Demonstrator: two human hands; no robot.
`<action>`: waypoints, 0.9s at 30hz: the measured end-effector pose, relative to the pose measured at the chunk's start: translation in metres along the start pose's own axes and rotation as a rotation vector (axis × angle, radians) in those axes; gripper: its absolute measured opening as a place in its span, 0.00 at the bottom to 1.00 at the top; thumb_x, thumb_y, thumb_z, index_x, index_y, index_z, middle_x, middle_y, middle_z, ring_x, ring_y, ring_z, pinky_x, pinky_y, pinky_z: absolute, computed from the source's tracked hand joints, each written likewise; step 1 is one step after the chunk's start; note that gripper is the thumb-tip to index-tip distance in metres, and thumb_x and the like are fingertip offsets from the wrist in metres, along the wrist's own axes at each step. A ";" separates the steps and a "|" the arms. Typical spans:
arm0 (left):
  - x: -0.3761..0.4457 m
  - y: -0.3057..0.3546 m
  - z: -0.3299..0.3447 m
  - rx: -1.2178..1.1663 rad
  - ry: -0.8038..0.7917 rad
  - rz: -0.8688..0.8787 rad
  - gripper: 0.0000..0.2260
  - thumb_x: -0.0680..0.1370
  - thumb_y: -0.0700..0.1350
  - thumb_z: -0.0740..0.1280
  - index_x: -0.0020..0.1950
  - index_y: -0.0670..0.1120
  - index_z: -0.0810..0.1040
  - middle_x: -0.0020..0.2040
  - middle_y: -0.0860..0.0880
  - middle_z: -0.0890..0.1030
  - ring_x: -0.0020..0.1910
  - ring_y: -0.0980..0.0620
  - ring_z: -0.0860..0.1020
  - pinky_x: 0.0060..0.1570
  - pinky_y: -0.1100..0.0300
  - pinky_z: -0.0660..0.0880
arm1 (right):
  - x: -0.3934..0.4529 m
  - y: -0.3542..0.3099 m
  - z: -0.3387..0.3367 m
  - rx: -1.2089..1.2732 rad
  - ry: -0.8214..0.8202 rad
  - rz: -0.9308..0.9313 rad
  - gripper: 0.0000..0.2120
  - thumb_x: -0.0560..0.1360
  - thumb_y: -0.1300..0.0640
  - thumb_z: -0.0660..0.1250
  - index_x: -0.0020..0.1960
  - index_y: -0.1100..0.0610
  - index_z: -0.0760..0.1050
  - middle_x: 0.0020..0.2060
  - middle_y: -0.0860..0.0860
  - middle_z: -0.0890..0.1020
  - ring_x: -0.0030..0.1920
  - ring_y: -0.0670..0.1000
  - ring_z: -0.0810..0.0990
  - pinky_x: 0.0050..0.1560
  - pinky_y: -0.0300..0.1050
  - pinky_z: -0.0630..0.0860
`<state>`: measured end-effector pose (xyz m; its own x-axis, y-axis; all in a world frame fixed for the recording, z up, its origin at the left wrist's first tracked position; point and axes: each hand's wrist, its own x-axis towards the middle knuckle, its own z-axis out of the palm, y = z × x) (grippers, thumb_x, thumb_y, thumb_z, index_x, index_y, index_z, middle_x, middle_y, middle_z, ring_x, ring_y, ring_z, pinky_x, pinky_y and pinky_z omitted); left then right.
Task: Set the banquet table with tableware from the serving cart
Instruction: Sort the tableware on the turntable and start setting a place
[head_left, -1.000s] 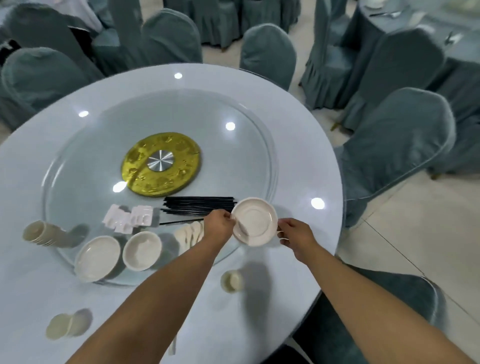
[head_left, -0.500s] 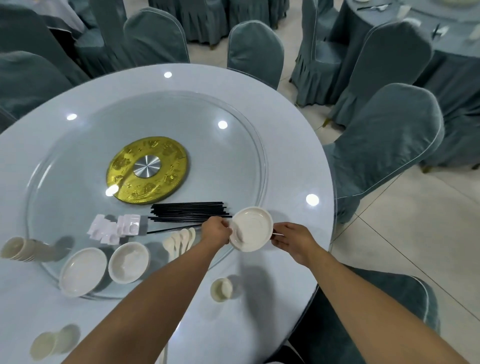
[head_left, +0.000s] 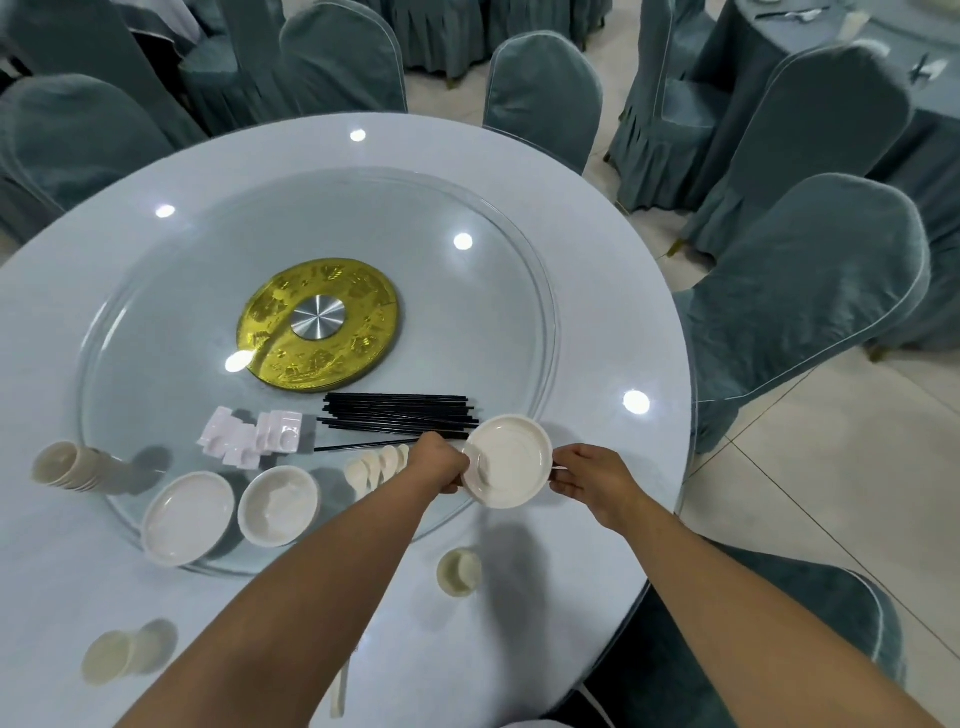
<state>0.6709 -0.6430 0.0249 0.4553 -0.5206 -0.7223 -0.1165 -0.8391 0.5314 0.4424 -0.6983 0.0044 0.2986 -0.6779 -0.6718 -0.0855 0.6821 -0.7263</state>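
A small white saucer (head_left: 511, 460) hangs tilted above the edge of the glass turntable (head_left: 467, 322). My left hand (head_left: 439, 462) grips its left rim and my right hand (head_left: 592, 475) pinches its right rim. On the turntable lie black chopsticks (head_left: 400, 418), white spoons (head_left: 376, 465), white chopstick rests (head_left: 254, 436), a plate (head_left: 187, 517), a bowl (head_left: 278, 504) and a stack of cups (head_left: 67, 465). One small cup (head_left: 458, 570) stands on the round table (head_left: 613, 312) below the saucer. A spoon (head_left: 340, 693) lies near my left forearm.
Two more small cups (head_left: 127, 657) sit at the table's near left. Grey-covered chairs (head_left: 810, 306) ring the table, one right below my right arm. Another set table (head_left: 883, 31) stands at the far right. Tiled floor lies to the right.
The saucer and both hands stay together over the turntable edge; the hold barely changes. My view has shifted slightly, so the table appears a little lower and to the left.
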 end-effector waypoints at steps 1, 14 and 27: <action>0.000 -0.001 -0.002 -0.015 -0.012 -0.011 0.06 0.72 0.33 0.67 0.48 0.35 0.79 0.41 0.37 0.82 0.39 0.42 0.83 0.44 0.49 0.83 | 0.000 0.000 0.002 -0.001 -0.002 -0.001 0.08 0.75 0.62 0.70 0.51 0.66 0.80 0.44 0.59 0.85 0.44 0.57 0.85 0.50 0.50 0.82; 0.000 -0.031 -0.087 -0.450 -0.040 -0.058 0.07 0.74 0.31 0.67 0.41 0.41 0.73 0.38 0.43 0.75 0.37 0.48 0.76 0.36 0.55 0.78 | 0.011 -0.009 0.090 0.006 -0.103 0.036 0.09 0.77 0.56 0.69 0.54 0.59 0.80 0.45 0.55 0.84 0.46 0.54 0.83 0.51 0.51 0.81; -0.010 -0.155 -0.261 -0.806 0.293 -0.045 0.09 0.75 0.30 0.65 0.54 0.35 0.77 0.50 0.36 0.79 0.48 0.38 0.79 0.40 0.50 0.81 | 0.012 0.012 0.283 -0.132 -0.185 0.097 0.04 0.79 0.59 0.66 0.49 0.59 0.80 0.39 0.53 0.87 0.41 0.52 0.84 0.38 0.46 0.81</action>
<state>0.9152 -0.4662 0.0653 0.6667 -0.3346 -0.6660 0.5196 -0.4320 0.7372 0.7137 -0.6205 0.0292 0.4509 -0.5412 -0.7098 -0.2421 0.6913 -0.6808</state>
